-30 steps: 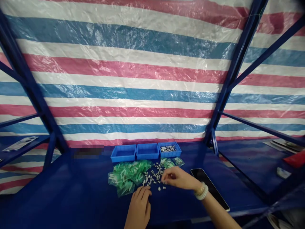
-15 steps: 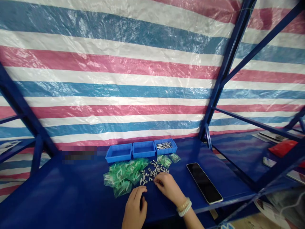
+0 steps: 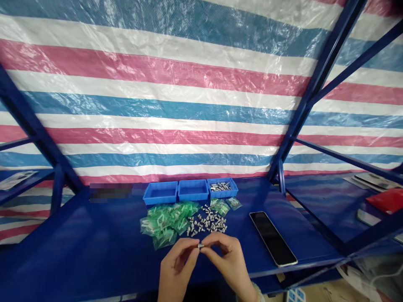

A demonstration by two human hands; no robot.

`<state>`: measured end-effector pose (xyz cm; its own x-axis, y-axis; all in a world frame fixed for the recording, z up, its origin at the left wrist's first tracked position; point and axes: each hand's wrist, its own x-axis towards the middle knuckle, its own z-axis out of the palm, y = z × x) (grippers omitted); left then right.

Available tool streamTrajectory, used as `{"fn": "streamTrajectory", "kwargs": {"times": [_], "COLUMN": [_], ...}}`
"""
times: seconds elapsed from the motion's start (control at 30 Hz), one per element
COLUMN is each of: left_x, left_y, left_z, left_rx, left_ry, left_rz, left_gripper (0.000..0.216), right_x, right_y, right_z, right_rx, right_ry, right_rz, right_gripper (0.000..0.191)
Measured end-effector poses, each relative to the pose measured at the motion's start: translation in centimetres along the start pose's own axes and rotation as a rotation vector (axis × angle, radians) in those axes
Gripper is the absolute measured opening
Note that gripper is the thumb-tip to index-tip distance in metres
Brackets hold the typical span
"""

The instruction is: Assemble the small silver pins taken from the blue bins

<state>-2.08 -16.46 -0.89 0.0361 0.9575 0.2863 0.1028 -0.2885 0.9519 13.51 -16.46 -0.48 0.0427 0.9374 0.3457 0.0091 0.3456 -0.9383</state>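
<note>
Between my two hands, above the front of the blue table (image 3: 119,251), is a small silver screw (image 3: 200,246). My left hand (image 3: 179,265) pinches it from the left with thumb and forefinger. From the other side my right hand (image 3: 227,259) grips it the same way, so the fingertips nearly meet. Just beyond my fingers lies a loose pile of silver screws (image 3: 208,221). Left of that pile is a heap of green-tinted plastic bags (image 3: 168,220) with small parts inside. A few more small bags (image 3: 219,206) lie behind the screws.
Three blue bins stand in a row at the back: the left bin (image 3: 160,193), the middle bin (image 3: 193,191) and the right bin (image 3: 223,188), which holds metal pieces. A phone (image 3: 273,239) lies to the right. Blue metal frame posts (image 3: 299,126) and striped sheeting (image 3: 176,136) rise behind.
My right hand has come back from the edge of the screw pile with a screw. Both hands have met, and my left fingers have closed on the screw too. The view has shifted slightly.
</note>
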Motion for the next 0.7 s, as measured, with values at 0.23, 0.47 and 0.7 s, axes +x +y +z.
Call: {"fn": "streamTrajectory", "kwargs": {"times": [0.23, 0.47, 0.7], "left_x": [-0.2, -0.3, 0.7], "left_y": [-0.1, -0.6, -1.1], "left_z": [0.1, 0.6, 1.0], "left_rx": [-0.070, -0.055, 0.112], "left_ry": [0.028, 0.053, 0.082], "left_rz": [-0.101, -0.157, 0.076], "left_gripper": [0.022, 0.031, 0.014], "right_x": [0.2, 0.3, -0.2], "right_y": [-0.7, -0.1, 1.7], "right_z": [-0.4, 0.5, 2.7], "right_rx": [-0.140, -0.015, 0.527], "right_ry": [-0.035, -0.017, -0.095], "right_rz": [-0.071, 0.051, 0.289], "right_gripper": [0.005, 0.019, 0.029]}}
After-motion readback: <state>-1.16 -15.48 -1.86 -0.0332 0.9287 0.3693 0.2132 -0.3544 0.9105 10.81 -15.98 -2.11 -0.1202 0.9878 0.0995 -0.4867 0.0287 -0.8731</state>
